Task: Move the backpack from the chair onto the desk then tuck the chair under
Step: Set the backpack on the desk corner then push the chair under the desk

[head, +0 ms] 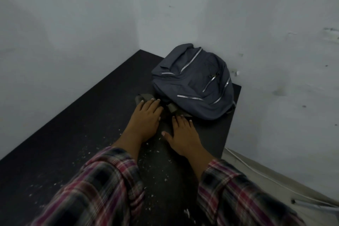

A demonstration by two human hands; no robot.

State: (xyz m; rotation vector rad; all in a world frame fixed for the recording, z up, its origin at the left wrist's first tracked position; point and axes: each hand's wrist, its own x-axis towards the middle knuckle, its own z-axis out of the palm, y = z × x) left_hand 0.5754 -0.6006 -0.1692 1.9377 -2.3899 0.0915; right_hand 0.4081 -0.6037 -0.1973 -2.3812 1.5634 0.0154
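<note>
Slate-grey fabric backpack (192,82) with silver zippers lies flat on black table (82,115), far right corner, against wall. Long axis runs near-right to far-left. Left hand (146,115) and right hand (183,132) spread flat, fingertips on olive straps (171,109).

Black bench (82,115) set into a wall corner. A grey backpack (194,82) lies flat at its far right end, straps (172,108) trailing toward the viewer. White flecks (156,176) litter the near surface. Both hands, left hand (146,115) and right hand (183,134), rest flat, palms down.
</note>
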